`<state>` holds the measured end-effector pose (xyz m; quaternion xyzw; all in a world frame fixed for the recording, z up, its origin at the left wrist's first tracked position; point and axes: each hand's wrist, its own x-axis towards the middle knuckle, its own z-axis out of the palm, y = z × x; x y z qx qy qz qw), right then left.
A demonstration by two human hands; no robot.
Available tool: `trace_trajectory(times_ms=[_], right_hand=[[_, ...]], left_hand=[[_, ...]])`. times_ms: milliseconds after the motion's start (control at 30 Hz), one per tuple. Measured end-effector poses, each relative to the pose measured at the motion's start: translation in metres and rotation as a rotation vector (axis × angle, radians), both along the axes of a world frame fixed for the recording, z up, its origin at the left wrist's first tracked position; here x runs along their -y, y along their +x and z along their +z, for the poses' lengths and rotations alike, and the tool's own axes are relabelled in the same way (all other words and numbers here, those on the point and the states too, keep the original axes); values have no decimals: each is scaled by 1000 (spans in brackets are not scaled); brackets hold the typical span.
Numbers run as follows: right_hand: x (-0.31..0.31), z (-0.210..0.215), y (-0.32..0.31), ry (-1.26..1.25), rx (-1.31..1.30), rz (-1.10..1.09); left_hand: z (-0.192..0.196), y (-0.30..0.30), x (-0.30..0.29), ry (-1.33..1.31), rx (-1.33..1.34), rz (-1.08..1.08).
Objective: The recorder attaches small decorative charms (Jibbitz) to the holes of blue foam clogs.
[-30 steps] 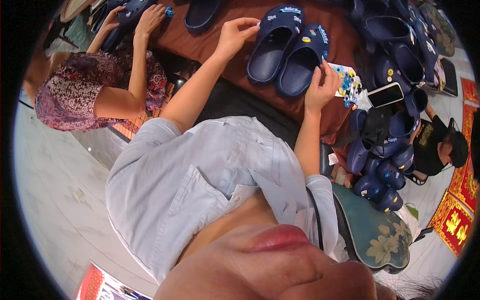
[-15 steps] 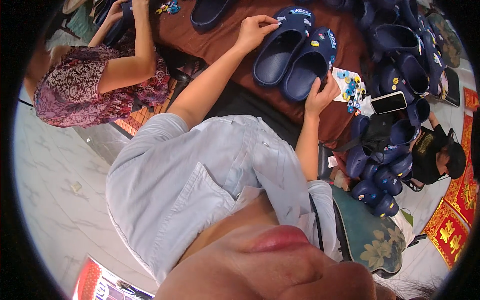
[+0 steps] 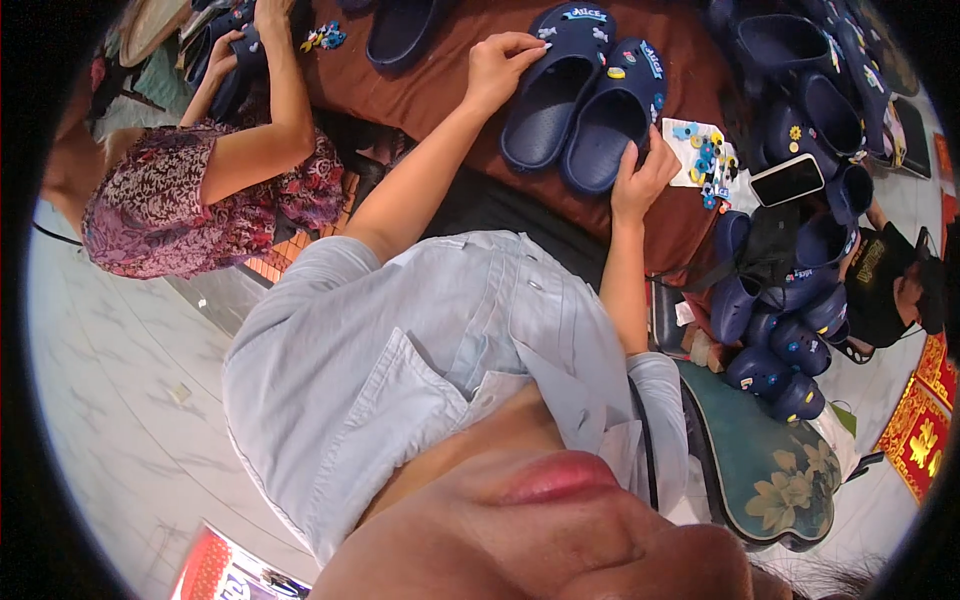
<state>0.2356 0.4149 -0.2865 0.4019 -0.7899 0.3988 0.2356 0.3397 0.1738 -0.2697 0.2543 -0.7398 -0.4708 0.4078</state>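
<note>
Side by side on a brown cloth (image 3: 450, 110) lie two navy clogs, a left clog (image 3: 540, 125) and a right clog (image 3: 600, 145), their toes pointing away from me. Small colourful charms dot both uppers. My left hand (image 3: 500, 72) is closed in a pinch, fingertips touching the outer side of the left clog's upper; whatever is between them is too small to make out. With thumb and fingers, my right hand (image 3: 643, 178) grips the outer rim of the right clog. Beside that hand, a white sheet (image 3: 685, 178) carries several loose charms (image 3: 712, 160).
Piled navy clogs (image 3: 785, 50) and a phone (image 3: 787, 180) lie to the right. More clogs stand by a green floral chair (image 3: 770, 470). At left a co-worker (image 3: 200, 190) handles a clog near loose charms (image 3: 323, 36). A person in black (image 3: 885, 285) is at far right.
The whole view has shifted a little. Both hands stay at the same two clogs, my right fingers slightly more bent round the rim. The co-worker's hands have come further into view.
</note>
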Motion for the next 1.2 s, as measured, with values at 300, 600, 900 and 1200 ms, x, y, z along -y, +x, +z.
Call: trace_trajectory(times_ms=[300,600,900,1200], right_hand=[[-1,-2,-1,-29,-2,4],[0,-2,0,-30,43,14],[-2,-4,-1,-61,72,20],[-1,-4,0,-127,167,42]], left_hand=[[8,8,-2,-536,65,28],[15,11,-7,-688,169,5],[18,18,-17,-684,206,96],[50,32,-84,-754,155,-135]])
